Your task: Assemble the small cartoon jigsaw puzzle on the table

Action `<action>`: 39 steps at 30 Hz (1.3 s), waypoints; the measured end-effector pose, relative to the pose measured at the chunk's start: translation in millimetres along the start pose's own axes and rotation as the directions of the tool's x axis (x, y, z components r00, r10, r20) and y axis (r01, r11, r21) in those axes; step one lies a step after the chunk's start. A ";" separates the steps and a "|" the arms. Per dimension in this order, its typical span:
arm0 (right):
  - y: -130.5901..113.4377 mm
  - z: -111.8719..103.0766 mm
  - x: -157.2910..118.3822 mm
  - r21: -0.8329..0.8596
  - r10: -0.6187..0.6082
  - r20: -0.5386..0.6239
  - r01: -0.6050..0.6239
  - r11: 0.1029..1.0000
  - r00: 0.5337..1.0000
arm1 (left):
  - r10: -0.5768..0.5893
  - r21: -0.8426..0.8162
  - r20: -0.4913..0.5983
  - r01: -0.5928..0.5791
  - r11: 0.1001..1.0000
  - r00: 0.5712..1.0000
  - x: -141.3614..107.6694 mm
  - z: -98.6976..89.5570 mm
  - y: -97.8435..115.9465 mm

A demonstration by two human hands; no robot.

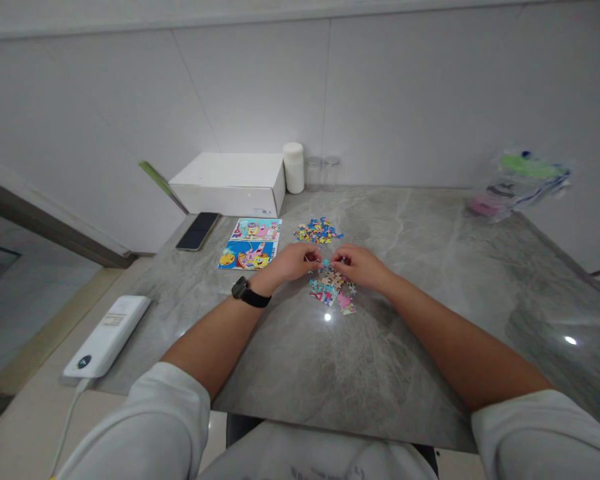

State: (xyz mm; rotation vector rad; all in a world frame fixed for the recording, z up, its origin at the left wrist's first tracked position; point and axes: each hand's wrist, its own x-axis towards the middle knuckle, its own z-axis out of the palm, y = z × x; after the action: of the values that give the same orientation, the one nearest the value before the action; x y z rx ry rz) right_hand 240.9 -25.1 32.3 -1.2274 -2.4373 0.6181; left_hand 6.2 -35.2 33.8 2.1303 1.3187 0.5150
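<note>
My left hand [299, 261], with a black watch on its wrist, and my right hand [356, 265] face each other over the middle of the table. Their fingers are pinched on small light-blue puzzle pieces [326, 265] between them. Just below the fingertips lie loose and joined puzzle pieces [333, 283], pink, beige and teal. Beyond the hands sits a pile of blue and yellow puzzle pieces [319, 231]. Left of that pile, a sheet with two cartoon pictures [251, 244] lies flat.
On the grey table [405, 373] are a black phone [199, 231], a white box [230, 180], a white bottle [294, 169] and two clear glasses [323, 175]. A white device with a cable [107, 337] lies at the left edge, a plastic bag [517, 187] at the back right.
</note>
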 end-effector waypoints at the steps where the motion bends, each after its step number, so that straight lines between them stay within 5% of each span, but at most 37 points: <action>1: 0.5 -0.7 -0.2 -0.028 0.006 -0.001 -0.006 1.000 1.000 | -0.001 0.043 -0.012 0.001 0.999 1.000 -0.1 0.8 -2.0; 6: 1.7 -0.1 -1.7 -0.148 0.033 -0.038 -0.038 0.988 0.999 | 0.014 0.267 -0.189 0.037 0.963 0.982 -1.0 5.6 -10.8; 10: 3.0 3.2 -1.9 -0.175 0.063 -0.068 -0.074 0.982 0.996 | 0.057 0.342 -0.215 0.020 0.939 0.975 0.0 8.5 -12.3; 18: -0.6 -1.8 -2.6 -0.188 0.039 -0.038 -0.046 0.981 0.998 | 0.139 0.373 -0.100 -0.092 0.923 0.985 1.8 17.6 -8.8; 23: -24.1 -7.0 -11.5 -0.165 -0.031 0.102 0.048 0.985 0.994 | 0.164 0.258 -0.111 -0.131 0.957 0.980 -1.6 -3.9 -2.3; 27: -44.1 0.0 -24.9 -0.226 -0.001 0.223 0.053 0.973 0.975 | 0.124 0.286 0.165 -0.167 0.943 0.979 -12.8 -20.0 12.0; 39: -47.6 -4.0 -30.4 -0.378 0.123 0.226 -0.029 0.925 0.966 | 0.116 0.338 0.243 -0.196 0.920 0.963 -21.5 4.3 30.0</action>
State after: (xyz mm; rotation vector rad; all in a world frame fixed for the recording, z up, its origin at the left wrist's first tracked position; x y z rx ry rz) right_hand 228.3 -74.3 57.3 -1.4725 -2.8218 0.3505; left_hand 19.7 -66.0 49.5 2.5243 1.1932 0.0943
